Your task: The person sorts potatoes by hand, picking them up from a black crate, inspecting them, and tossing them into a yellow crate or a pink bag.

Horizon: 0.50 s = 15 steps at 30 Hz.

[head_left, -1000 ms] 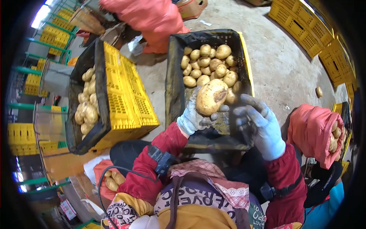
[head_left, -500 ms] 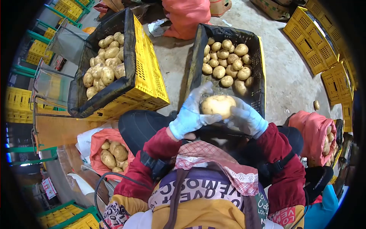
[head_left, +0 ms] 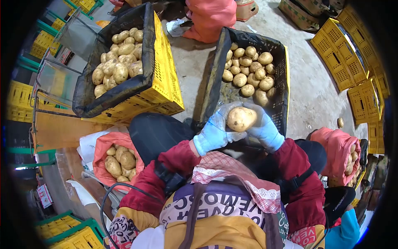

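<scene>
A large pale potato (head_left: 241, 119) is held between my two gloved hands, over the near end of a black-lined crate (head_left: 287, 83). My left hand (head_left: 217, 128) wraps its left side, thumb along the bottom. On the other side, my right hand (head_left: 264, 128) closes around it with the thumb beneath. Both gloves are light blue and whitish. Loose potatoes (head_left: 251, 68) fill the far part of that crate. To the left stands a taller yellow crate (head_left: 166, 70) with a black liner, heaped with bigger potatoes (head_left: 118, 62).
Beside my left knee sits an open pink sack (head_left: 101, 155) of potatoes. Another pink sack (head_left: 331, 143) with potatoes is at the right. A full pink sack (head_left: 211, 18) stands beyond the crates. Yellow crates (head_left: 338, 52) line the right; one potato (head_left: 340, 123) lies on the floor.
The potato has been turned so a narrower end shows. My hands have come closer around it, the left now wrapped rather than spread. The view has shifted slightly.
</scene>
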Tool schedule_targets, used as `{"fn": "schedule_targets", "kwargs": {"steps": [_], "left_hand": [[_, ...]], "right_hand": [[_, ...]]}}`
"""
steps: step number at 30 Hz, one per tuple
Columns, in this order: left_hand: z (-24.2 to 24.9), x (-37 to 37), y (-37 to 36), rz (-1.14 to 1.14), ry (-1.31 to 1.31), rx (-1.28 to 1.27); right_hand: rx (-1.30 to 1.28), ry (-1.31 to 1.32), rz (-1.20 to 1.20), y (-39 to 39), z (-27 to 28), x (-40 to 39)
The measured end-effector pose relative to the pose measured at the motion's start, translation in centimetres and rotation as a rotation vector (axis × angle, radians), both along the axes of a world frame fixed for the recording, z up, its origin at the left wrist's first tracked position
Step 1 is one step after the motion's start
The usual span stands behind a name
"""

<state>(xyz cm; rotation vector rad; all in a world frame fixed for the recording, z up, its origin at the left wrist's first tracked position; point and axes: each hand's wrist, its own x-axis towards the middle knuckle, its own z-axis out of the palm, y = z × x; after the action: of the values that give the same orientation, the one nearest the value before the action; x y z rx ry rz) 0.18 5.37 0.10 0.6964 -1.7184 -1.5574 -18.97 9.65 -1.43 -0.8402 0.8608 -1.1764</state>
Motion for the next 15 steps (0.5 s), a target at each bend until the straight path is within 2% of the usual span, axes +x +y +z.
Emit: {"fn": "schedule_targets", "kwargs": {"steps": [1,4,5,7,8,9,10,11,12,14,15], "left_hand": [[0.5,0.0,0.1,0.029,-0.097,-0.118],[0.6,0.2,0.0,0.061,-0.125,-0.14],[0.0,-0.2,0.2,0.022,0.189,0.303],[0.2,1.1,-1.4,0.045,0.065,0.238],[2.9,2.6,-2.3,-0.001,0.109,0.655],[4.0,3.5,-3.2,0.051,0.105,0.547],[4.3,5.0,-4.8,0.124,-0.076,0.12],[4.4,6.7,-7.1,0.18,-0.258,-0.302],[3.9,9.2,-10.6,0.177,-0.266,-0.306],[3.3,13.8,-18.6,0.435,0.337,-0.102],[8.7,12.6,-19.8,0.267,1.041,0.416]], "right_hand": [[0.005,0.003,-0.005,0.0,-0.1,0.0],[0.01,0.177,0.043,-0.2,0.3,-0.1],[-0.165,0.411,0.028,-0.5,-0.2,-0.3],[-0.116,0.192,-0.017,-0.7,0.3,0.1],[-0.093,0.134,0.009,-0.8,1.8,0.3],[-0.057,0.083,0.032,-0.6,3.2,0.3],[-0.057,0.053,0.028,-0.5,3.9,0.2],[-0.054,0.138,0.041,-0.5,4.2,-0.4],[-0.073,0.15,0.027,-0.7,3.9,-0.8],[-0.105,0.183,-0.012,-0.4,3.9,-1.7],[-0.116,0.205,-0.034,-0.5,4.5,-2.5]]}}
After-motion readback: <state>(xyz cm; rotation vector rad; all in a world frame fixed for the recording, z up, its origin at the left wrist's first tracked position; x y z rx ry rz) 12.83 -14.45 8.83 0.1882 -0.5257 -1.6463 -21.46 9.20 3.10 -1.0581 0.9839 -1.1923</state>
